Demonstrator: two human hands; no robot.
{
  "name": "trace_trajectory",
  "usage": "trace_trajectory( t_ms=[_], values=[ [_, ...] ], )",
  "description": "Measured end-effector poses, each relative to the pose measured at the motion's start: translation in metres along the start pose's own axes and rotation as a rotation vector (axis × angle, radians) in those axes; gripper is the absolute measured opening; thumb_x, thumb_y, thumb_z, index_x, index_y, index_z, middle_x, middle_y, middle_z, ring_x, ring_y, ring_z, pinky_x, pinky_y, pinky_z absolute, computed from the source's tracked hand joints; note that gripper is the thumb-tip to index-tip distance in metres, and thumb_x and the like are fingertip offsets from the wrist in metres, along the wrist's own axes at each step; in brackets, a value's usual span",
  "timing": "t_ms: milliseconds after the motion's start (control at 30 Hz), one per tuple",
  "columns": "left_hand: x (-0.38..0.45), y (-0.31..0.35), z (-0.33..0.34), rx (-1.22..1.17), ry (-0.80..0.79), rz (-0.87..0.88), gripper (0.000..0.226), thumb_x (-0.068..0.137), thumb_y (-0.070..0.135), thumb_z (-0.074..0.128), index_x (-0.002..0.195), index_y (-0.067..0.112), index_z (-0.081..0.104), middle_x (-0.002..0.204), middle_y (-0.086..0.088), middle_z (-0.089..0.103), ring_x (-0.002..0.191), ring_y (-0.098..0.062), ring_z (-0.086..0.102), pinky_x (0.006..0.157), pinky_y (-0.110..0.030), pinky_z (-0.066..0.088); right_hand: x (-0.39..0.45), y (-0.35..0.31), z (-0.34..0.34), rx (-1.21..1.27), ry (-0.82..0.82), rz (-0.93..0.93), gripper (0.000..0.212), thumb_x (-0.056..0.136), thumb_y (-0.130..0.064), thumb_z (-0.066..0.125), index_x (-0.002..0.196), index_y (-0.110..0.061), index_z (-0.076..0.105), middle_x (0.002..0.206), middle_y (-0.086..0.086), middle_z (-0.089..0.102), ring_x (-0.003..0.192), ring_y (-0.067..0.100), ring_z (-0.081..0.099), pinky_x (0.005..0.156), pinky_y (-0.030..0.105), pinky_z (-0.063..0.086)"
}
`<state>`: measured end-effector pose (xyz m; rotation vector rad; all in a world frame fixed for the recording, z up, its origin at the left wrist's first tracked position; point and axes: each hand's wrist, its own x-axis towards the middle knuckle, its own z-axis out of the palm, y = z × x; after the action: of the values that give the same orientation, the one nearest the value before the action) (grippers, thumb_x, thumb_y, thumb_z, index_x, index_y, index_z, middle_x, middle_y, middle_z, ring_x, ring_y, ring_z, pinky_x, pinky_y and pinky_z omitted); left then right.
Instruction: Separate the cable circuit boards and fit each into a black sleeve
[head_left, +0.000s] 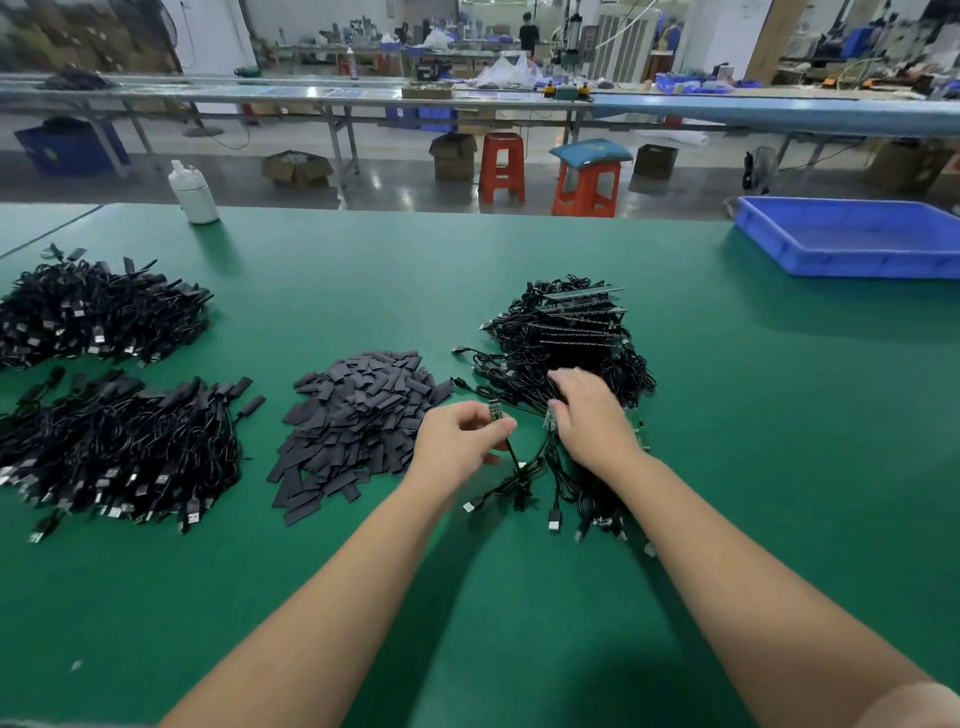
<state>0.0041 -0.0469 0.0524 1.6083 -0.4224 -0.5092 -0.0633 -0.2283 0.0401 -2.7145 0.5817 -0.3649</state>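
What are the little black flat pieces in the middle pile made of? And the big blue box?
The black sleeves look like thin matte rubbery plastic, maybe shrink tubing: flat, dull, no shine. The blue tray looks like hard moulded plastic: smooth, slightly glossy walls with a thick rim. The table seems covered by a green matte mat, probably rubber.

Two bare arms reach out from the bottom, no sleeves, no gloves, no rings or watch, ending in the left hand (460, 441) and the right hand (589, 415).
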Motion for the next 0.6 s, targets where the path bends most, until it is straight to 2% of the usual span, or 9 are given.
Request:
trace_trajectory(
  t_ms=[100, 167, 200, 267, 333, 400, 467, 533, 600],
  values=[
    [-0.001, -0.001, -0.001, -0.017, 0.013, -0.023, 0.02, 0.081, 0.014, 0.079, 0.073, 0.007, 0.063, 0.071, -0.011, 0.069, 0.067, -0.019, 0.07, 0.056, -0.028, 0.051, -0.015, -0.031, 0.005, 0.723, -0.23, 0.177, 0.036, 0.105, -0.043, 0.038, 0.121, -0.026, 0.065, 0.111, -0.007, 0.074, 0.11, 0.013, 0.065, 0.095, 0.03, 0.047],
    [0.0, -0.006, -0.006, 0.005, 0.075, -0.033, 0.024, 0.081, 0.019, 0.079, 0.071, 0.01, 0.059, 0.072, -0.019, 0.065, 0.066, -0.02, 0.062, 0.056, -0.026, 0.044, -0.024, -0.045, 0.015, 1.03, -0.363, 0.245, 0.033, 0.104, -0.043, 0.042, 0.11, -0.024, 0.069, 0.099, 0.0, 0.076, 0.088, 0.016, 0.072, 0.079, 0.028, 0.056],
    [0.001, -0.01, -0.01, 0.007, 0.103, -0.042, 0.027, 0.081, 0.023, 0.079, 0.07, 0.01, 0.058, 0.071, -0.021, 0.06, 0.065, -0.018, 0.057, 0.056, -0.025, 0.039, -0.029, -0.049, 0.02, 1.068, -0.377, 0.224, 0.028, 0.103, -0.038, 0.048, 0.106, -0.022, 0.07, 0.096, 0.002, 0.076, 0.074, 0.016, 0.07, 0.067, 0.026, 0.055],
    [0.001, -0.019, -0.021, 0.027, 0.106, -0.079, 0.033, 0.081, 0.032, 0.078, 0.066, 0.012, 0.058, 0.067, -0.013, 0.052, 0.062, -0.017, 0.048, 0.054, -0.025, 0.033, -0.037, -0.053, 0.029, 1.011, -0.348, 0.184, 0.015, 0.099, -0.029, 0.059, 0.1, -0.021, 0.072, 0.085, 0.002, 0.072, 0.055, 0.013, 0.052, 0.05, 0.023, 0.04],
    [-0.001, -0.029, -0.032, 0.061, 0.06, -0.127, 0.034, 0.081, 0.038, 0.078, 0.062, 0.016, 0.061, 0.063, -0.007, 0.043, 0.058, -0.016, 0.035, 0.053, -0.029, 0.023, -0.041, -0.053, 0.037, 0.919, -0.319, 0.198, 0.017, 0.094, -0.03, 0.064, 0.087, -0.018, 0.074, 0.071, 0.008, 0.06, 0.054, 0.017, 0.037, 0.048, 0.027, 0.028],
    [-0.004, -0.039, -0.044, 0.068, 0.008, -0.172, 0.031, 0.081, 0.039, 0.078, 0.061, 0.018, 0.065, 0.059, -0.001, 0.036, 0.055, -0.015, 0.026, 0.052, -0.03, 0.018, -0.043, -0.057, 0.042, 0.851, -0.331, 0.238, 0.023, 0.091, -0.035, 0.068, 0.08, -0.016, 0.075, 0.063, 0.007, 0.05, 0.054, 0.019, 0.032, 0.049, 0.026, 0.025],
    [-0.008, -0.047, -0.055, 0.059, -0.052, -0.233, 0.025, 0.082, 0.037, 0.077, 0.069, 0.016, 0.072, 0.056, 0.004, 0.044, 0.052, -0.013, 0.027, 0.048, -0.024, 0.019, -0.045, -0.064, 0.046, 0.848, -0.387, 0.297, 0.022, 0.09, -0.033, 0.07, 0.08, -0.014, 0.076, 0.06, 0.001, 0.058, 0.047, 0.014, 0.03, 0.045, 0.024, 0.024],
    [-0.01, -0.054, -0.066, 0.048, -0.065, -0.249, 0.019, 0.085, 0.035, 0.075, 0.08, 0.016, 0.076, 0.062, 0.006, 0.06, 0.05, -0.011, 0.036, 0.045, -0.02, 0.027, -0.048, -0.073, 0.05, 0.867, -0.446, 0.358, 0.016, 0.091, -0.026, 0.069, 0.083, -0.013, 0.075, 0.07, -0.003, 0.07, 0.043, 0.009, 0.029, 0.041, 0.021, 0.024],
    [-0.008, -0.06, -0.079, 0.211, 0.048, -0.169, 0.019, 0.089, 0.037, 0.069, 0.083, 0.021, 0.076, 0.071, 0.008, 0.069, 0.054, -0.011, 0.047, 0.048, -0.021, 0.034, -0.049, -0.08, 0.051, 0.899, -0.513, 0.44, 0.014, 0.093, -0.021, 0.067, 0.088, -0.009, 0.073, 0.074, -0.002, 0.071, 0.043, 0.008, 0.029, 0.04, 0.021, 0.023]
  ],
)
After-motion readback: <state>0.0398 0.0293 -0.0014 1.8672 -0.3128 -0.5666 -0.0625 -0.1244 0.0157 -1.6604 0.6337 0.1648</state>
